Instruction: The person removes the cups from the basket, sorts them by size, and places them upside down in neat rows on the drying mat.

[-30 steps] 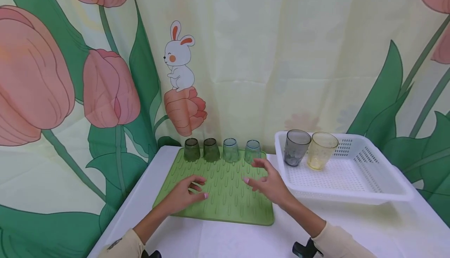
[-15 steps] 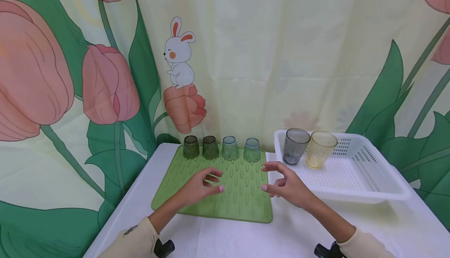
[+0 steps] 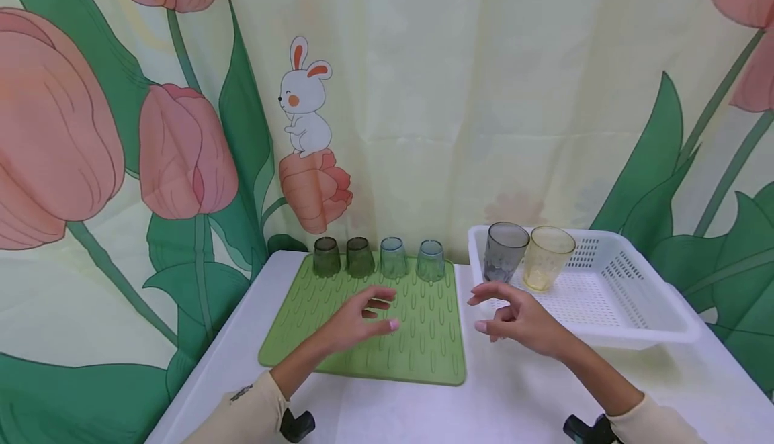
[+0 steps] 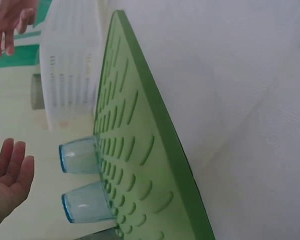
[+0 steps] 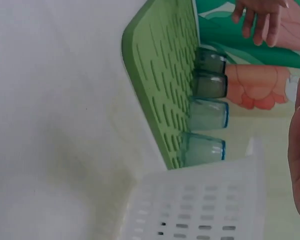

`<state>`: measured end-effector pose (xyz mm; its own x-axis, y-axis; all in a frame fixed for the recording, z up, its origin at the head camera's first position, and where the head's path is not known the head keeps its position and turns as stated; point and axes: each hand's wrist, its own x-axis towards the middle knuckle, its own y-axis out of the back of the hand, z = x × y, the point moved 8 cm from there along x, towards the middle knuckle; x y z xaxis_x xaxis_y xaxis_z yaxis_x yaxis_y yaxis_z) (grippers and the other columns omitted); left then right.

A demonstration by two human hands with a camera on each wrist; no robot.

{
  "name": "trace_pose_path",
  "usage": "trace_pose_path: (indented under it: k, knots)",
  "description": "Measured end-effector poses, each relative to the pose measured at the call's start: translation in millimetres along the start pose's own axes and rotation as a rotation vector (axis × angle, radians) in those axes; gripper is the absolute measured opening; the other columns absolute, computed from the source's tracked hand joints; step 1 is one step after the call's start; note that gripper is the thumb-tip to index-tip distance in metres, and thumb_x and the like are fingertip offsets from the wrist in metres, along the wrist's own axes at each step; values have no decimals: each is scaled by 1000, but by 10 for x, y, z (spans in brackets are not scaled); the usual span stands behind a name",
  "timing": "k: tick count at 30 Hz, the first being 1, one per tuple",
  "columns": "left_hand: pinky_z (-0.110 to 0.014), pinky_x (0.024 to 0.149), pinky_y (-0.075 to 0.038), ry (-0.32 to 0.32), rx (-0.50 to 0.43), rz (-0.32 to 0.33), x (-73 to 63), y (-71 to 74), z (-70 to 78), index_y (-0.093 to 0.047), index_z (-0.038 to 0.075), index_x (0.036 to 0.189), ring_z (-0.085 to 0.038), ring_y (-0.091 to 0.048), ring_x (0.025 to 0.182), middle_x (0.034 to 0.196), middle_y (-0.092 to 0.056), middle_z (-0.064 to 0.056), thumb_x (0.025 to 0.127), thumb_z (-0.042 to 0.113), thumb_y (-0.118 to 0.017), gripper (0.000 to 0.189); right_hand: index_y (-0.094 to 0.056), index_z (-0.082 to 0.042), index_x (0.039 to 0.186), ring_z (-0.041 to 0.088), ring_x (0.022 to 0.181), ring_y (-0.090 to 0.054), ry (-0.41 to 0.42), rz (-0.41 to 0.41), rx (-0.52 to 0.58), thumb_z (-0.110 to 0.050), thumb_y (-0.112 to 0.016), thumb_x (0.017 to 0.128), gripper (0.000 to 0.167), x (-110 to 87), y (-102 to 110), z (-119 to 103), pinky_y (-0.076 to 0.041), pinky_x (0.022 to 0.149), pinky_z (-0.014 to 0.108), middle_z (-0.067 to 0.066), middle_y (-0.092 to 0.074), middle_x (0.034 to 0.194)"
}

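- Fingers of the left hand are loosely bent, with a wide gap between index finger and thumb; the hand hangs above the green mat, apart from the glasses.
- Right hand points its fingertips toward the left one, thumb and index finger likewise wide apart; in the head view it overlaps the near left part of the white basket.
- Grey glass and yellow glass stand upright at the basket's left end; whether they touch is hard to tell, since one partly overlaps the other.
- Along the mat's far edge runs a row: first dark glass, second dark glass, first blue glass, second blue glass. In the left wrist view the blue pair narrows away from the mat.
- Beige sleeves reach both wrists, a black device below each.
- White tabletop carries mat and basket, side by side.
- Behind hangs a pale curtain printed with tulips and a rabbit.
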<state>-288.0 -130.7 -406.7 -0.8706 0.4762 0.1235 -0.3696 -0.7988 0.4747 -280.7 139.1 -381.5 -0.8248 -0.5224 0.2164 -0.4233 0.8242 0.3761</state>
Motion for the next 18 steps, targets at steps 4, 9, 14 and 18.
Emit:
trace_pose_path:
  k: [4, 9, 14, 18]
  knots:
    - [-49, 107, -45, -4, -2, 0, 28, -45, 21, -48, 17, 145, -32, -54, 130, 141, -55, -4, 91, 39, -73, 63, -54, 4, 129, 25, 62, -67, 16, -4, -11, -4, -71, 91, 42, -5, 163, 5, -56, 65, 31, -6, -67, 115]
    - [-54, 109, -42, -15, -3, 5, 62, -89, 57, -44, 17, 148, -33, -52, 133, 143, -54, -7, 91, 39, -74, 69, -56, 4, 126, 24, 65, -68, 37, 19, -33, -1, -66, 93, 35, -8, 423, 14, -58, 67, 32, -4, -68, 113]
    - [-52, 108, -42, -19, 3, 9, 94, -122, 75, -42, 16, 149, -32, -52, 133, 143, -53, -7, 91, 39, -73, 70, -61, -4, 121, 21, 70, -71, 21, 158, -80, -4, -67, 95, 27, -44, 785, 22, -60, 66, 32, -9, -70, 104]
    - [-51, 107, -42, -19, -11, -7, 115, -158, 85, -42, 15, 149, -34, -51, 133, 144, -53, -7, 91, 38, -74, 71, -65, -17, 115, 17, 70, -71, -21, 320, -158, -12, -67, 96, 20, -82, 1153, 26, -57, 63, 29, -16, -70, 97]
